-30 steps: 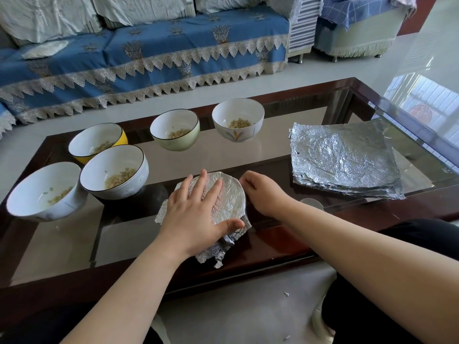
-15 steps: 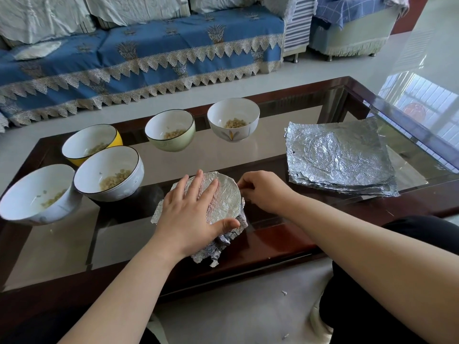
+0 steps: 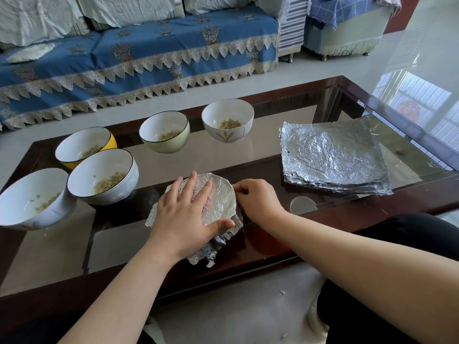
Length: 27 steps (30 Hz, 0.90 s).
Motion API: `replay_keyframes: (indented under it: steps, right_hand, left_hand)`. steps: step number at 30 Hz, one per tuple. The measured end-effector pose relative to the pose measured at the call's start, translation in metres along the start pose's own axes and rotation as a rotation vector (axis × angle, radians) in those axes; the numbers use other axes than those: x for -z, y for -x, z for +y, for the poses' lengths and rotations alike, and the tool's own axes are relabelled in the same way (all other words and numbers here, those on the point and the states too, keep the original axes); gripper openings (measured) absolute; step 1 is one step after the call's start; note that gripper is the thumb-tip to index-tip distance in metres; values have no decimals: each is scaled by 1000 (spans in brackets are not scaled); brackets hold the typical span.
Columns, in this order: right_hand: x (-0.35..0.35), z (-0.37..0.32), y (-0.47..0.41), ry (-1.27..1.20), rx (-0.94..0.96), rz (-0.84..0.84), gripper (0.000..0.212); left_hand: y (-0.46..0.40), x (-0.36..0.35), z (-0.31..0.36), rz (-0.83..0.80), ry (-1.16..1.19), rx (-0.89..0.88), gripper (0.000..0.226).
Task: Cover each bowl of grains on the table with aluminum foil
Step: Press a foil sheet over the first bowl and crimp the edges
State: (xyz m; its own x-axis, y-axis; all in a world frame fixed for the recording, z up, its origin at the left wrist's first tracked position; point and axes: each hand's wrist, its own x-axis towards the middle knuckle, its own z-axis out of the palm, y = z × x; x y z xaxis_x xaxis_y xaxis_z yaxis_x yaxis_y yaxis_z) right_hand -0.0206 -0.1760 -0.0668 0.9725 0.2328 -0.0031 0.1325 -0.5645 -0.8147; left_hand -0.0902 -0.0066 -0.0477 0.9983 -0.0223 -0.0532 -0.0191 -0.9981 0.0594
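left hand (image 3: 185, 220) flat on foil-covered bowl (image 3: 221, 194), right hand (image 3: 258, 197) pinching foil rim

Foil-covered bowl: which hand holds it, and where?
Left hand presses flat on the foil top; right hand pinches the foil at the bowl's right rim.

Dark wood glass-top table (image 3: 320, 247) on glossy pale tile floor (image 3: 409, 58). Behind table: sofa (image 3: 139, 53) with blue lace-trimmed cover; window light reflects off floor.

Foil-covered bowl (image 3: 219, 197) near table edge; five open grain bowls (image 3: 103, 176) behind
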Motion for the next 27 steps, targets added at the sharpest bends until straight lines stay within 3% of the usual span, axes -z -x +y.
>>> replay_keyframes:
  steps: [3,6,17,21,27]
  right_hand:
    - [-4,1,5,-150,-57,2,36]
    - [-4,-1,15,-248,-84,2,32]
    - [2,-8,24,148,149,-47,32]
    - [2,-12,25,122,173,-90,43]
    - [3,-13,19,54,96,-67,36]
  left_hand:
    - [1,0,1,4,-17,-2,120]
    - [1,0,1,22,-10,3,122]
    - [1,-1,1,65,-6,-17,122]
    - [2,0,2,66,-9,3,124]
    - [1,1,3,73,11,6,125]
